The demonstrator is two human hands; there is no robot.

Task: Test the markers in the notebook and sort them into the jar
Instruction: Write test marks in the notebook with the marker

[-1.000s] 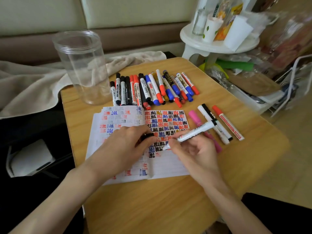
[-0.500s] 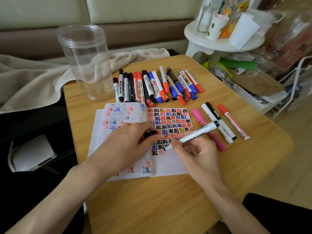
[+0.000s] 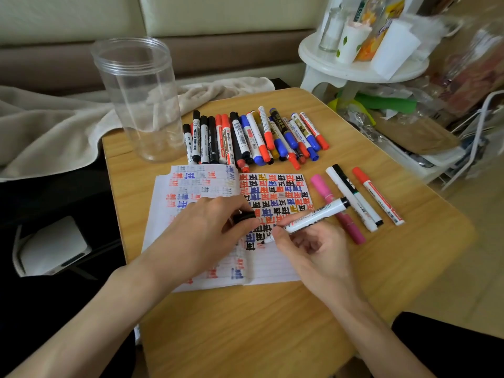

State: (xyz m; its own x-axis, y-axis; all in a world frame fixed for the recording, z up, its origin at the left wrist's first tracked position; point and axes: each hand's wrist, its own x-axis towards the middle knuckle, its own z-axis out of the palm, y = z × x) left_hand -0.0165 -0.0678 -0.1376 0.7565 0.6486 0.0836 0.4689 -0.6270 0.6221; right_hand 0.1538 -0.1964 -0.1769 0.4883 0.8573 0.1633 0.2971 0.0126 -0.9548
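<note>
Right hand point(image 3: 313, 249): risk one is smearing. The tip is on the page among the lowest marks, and the fingers sit just beside that ink, so a drag toward the body would likely blur it. Risk two is the loose cap point(image 3: 244, 216). If it slips from the left hand point(image 3: 207, 230) it may roll off the counter point(image 3: 245, 323).

Pose: right hand pinches the marker point(image 3: 313, 215) low on the barrel, near the tip. The barrel slants up and to the right, and the wrist is low over the notebook point(image 3: 272, 268). Left hand lies palm down on the left page, pinning it, with the black cap pinched in thumb and fingers.

Outward: four markers point(image 3: 354, 197) lie to the right of the notebook, and a row point(image 3: 253, 137) lies beyond it. The jar point(image 3: 139, 99) stands upright at the far-left corner with no markers in it. It looks tall and light, so a careless reach could tip it.
</note>
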